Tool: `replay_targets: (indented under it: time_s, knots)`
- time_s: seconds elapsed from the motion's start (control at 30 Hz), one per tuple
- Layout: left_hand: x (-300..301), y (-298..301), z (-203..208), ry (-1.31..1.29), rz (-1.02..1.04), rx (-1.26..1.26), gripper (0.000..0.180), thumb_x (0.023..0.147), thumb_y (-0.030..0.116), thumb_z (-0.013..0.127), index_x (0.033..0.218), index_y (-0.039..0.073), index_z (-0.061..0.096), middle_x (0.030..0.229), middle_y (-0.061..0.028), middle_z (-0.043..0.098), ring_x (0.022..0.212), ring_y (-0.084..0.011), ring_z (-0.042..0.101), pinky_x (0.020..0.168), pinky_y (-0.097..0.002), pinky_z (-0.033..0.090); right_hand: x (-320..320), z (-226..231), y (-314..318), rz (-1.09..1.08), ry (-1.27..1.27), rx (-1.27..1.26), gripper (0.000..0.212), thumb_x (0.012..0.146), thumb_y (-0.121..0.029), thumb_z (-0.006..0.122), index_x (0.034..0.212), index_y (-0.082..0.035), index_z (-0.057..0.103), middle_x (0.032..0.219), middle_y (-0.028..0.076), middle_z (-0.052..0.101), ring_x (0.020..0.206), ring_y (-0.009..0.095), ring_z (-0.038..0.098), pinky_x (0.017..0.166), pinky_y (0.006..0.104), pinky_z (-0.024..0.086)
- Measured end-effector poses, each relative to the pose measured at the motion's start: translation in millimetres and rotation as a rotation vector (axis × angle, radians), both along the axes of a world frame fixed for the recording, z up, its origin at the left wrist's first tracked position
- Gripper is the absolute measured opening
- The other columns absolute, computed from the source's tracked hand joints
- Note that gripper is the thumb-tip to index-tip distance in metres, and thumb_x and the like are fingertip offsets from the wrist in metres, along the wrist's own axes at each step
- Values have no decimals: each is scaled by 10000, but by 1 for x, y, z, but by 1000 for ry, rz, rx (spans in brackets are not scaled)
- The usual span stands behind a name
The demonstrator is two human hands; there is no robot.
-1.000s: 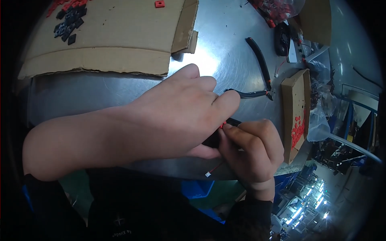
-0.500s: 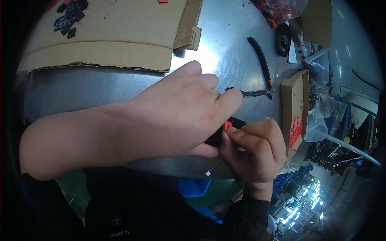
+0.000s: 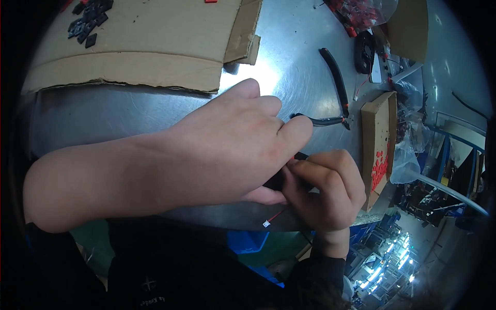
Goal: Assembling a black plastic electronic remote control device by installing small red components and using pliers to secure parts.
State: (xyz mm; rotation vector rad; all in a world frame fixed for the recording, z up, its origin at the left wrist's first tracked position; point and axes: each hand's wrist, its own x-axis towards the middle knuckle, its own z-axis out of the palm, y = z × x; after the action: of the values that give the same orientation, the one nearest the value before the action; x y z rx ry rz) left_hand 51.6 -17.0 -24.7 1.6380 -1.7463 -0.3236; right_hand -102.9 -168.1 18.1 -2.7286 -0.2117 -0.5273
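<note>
My left hand (image 3: 237,134) is closed around a black part (image 3: 275,182), which shows only between the hands. A thin red wire with a small white connector (image 3: 266,223) hangs below, near the table's front edge. My right hand (image 3: 333,188) presses thumb and forefinger together at the black part's right side. A sliver of a small red plastic piece (image 3: 291,160) shows at those fingertips; the rest is covered. Beyond the hands lie cutting pliers (image 3: 338,85) with black handles, their jaws toward the right.
A cardboard tray (image 3: 206,70) at the far left carries several black pieces (image 3: 89,23). On the right, a narrow cardboard box (image 3: 368,129) contains small red pieces (image 3: 380,170). A black fan (image 3: 365,51) and a bag of red parts (image 3: 359,15) sit at the far right.
My right fingertips have pushed slightly left and up against the black part, covering most of the red piece that showed before. The left hand has barely moved.
</note>
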Motion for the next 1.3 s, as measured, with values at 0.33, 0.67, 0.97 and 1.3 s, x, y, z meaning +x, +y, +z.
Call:
replay_targets:
  time_s: [0.33, 0.67, 0.97, 1.3]
  knots:
    - [0, 0, -2, 28, 5, -26, 566, 743, 344, 918, 1031, 66, 518, 835, -66, 563, 827, -232, 548, 800, -372, 396, 2, 6, 4, -8, 73, 37, 308, 692, 65, 844, 954, -17, 705, 869, 107, 681, 703, 212, 644, 588, 306, 502]
    - [1, 1, -1, -5, -13, 8, 581, 724, 341, 918, 1039, 47, 528, 837, -71, 550, 820, -235, 541, 801, -378, 399, -3, 10, 5, -65, 173, 155, 259, 744, 71, 818, 974, 3, 719, 873, 107, 689, 684, 162, 626, 580, 272, 488]
    - [3, 1, 3, 10, -22, 25, 553, 741, 322, 906, 1041, 61, 522, 853, -84, 545, 840, -250, 535, 810, -381, 396, 0, 8, 6, -108, 260, 276, 271, 769, 76, 795, 1025, 1, 746, 871, 94, 684, 698, 166, 628, 589, 263, 475]
    - [2, 0, 3, 18, -9, 53, 559, 752, 347, 902, 1045, 63, 519, 858, -85, 545, 839, -252, 538, 825, -384, 397, -1, 5, 1, -115, 166, 267, 240, 756, 25, 846, 966, -5, 732, 907, 95, 688, 725, 165, 633, 603, 262, 490]
